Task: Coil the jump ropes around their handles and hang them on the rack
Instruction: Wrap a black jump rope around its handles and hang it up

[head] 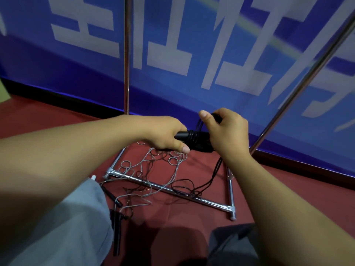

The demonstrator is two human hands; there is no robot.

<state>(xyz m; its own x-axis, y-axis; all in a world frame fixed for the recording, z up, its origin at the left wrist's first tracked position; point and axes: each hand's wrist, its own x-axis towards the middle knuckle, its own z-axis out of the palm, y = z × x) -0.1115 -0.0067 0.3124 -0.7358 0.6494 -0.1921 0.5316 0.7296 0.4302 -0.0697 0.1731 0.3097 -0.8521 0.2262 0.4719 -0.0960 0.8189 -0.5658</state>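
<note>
My left hand point(165, 134) grips the black jump-rope handles point(194, 140), which lie sideways with several turns of black rope around them. My right hand point(224, 129) holds the other end of the handles and pinches the black rope point(215, 173), which hangs from there down to the floor. Loose grey rope point(146, 169) and more black rope lie tangled on the red floor over the rack's base. Another pair of black handles point(117, 223) lies on the floor by my left knee. The chrome rack point(126, 54) stands just beyond my hands.
The rack's base bars point(211, 202) lie on the red carpet under the ropes, and a slanted chrome pole point(299, 87) rises at the right. A blue banner wall point(192, 45) stands close behind. My knees in grey trousers point(67, 217) fill the lower part of the view.
</note>
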